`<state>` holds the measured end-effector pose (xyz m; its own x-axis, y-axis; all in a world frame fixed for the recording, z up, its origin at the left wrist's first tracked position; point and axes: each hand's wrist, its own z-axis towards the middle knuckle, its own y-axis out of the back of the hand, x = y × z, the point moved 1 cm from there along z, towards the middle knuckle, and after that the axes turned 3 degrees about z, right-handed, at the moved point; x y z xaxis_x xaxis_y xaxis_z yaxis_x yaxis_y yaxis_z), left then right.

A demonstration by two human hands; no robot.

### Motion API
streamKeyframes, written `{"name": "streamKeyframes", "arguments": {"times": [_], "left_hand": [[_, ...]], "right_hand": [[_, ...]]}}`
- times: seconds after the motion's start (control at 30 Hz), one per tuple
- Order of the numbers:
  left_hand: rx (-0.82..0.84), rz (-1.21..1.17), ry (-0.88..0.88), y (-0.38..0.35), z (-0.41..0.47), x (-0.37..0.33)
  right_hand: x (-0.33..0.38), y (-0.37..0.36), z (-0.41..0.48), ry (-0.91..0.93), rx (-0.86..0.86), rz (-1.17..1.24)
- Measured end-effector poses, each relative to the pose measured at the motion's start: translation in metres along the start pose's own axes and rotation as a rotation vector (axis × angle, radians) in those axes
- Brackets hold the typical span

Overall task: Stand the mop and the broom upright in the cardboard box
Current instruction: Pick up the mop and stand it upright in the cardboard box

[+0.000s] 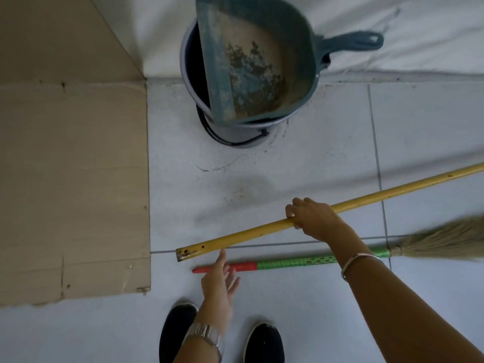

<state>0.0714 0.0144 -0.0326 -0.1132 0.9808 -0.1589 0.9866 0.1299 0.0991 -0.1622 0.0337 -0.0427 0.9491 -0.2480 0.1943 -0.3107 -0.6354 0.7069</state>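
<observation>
My right hand (313,220) grips a long yellow mop handle (379,198) that slants from lower left to upper right, its worn end near the floor; the mop head is out of frame. A broom (296,263) with a red and green wrapped handle and straw bristles lies flat on the tiled floor just below it. Over the broom's red end, my left hand (220,281) reaches with fingers spread, holding nothing. The cardboard box (73,179) fills the left side; only its brown wall and flap show.
A grey bucket (235,132) stands against the white wall with a dirty teal dustpan (251,58) resting in it. My two dark shoes (178,334) are at the bottom edge. White floor tiles lie between the box and the bucket.
</observation>
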Motion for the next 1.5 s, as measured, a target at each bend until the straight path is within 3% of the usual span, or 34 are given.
{"name": "streamKeyframes", "arguments": {"times": [0.1, 0.3, 0.53, 0.9, 1.03, 1.2, 1.5], "left_hand": [[0.125, -0.291, -0.055, -0.008, -0.047, -0.022], [0.222, -0.481, -0.323, -0.034, -0.139, -0.095], [0.259, -0.455, -0.551, -0.037, -0.230, -0.149], [0.248, -0.337, -1.040, 0.027, -0.398, -0.308], [0.210, -0.354, -1.228, 0.052, -0.522, -0.384], [0.317, -0.372, -1.413, 0.085, -0.719, -0.452], [0.399, -0.326, -1.707, 0.124, -0.982, -0.469]], "right_hand": [[0.002, 0.061, -0.018, 0.004, 0.078, 0.070], [0.006, 0.171, -0.056, -0.025, 0.164, 0.220], [0.021, 0.264, -0.091, -0.021, 0.110, 0.373], [0.147, 0.437, -0.148, 0.178, -0.083, 0.444], [0.204, 0.537, -0.205, 0.285, -0.200, 0.558], [0.271, 0.667, -0.307, 0.411, -0.356, 0.662], [0.340, 0.790, -0.474, 0.624, -0.487, 0.948]]}}
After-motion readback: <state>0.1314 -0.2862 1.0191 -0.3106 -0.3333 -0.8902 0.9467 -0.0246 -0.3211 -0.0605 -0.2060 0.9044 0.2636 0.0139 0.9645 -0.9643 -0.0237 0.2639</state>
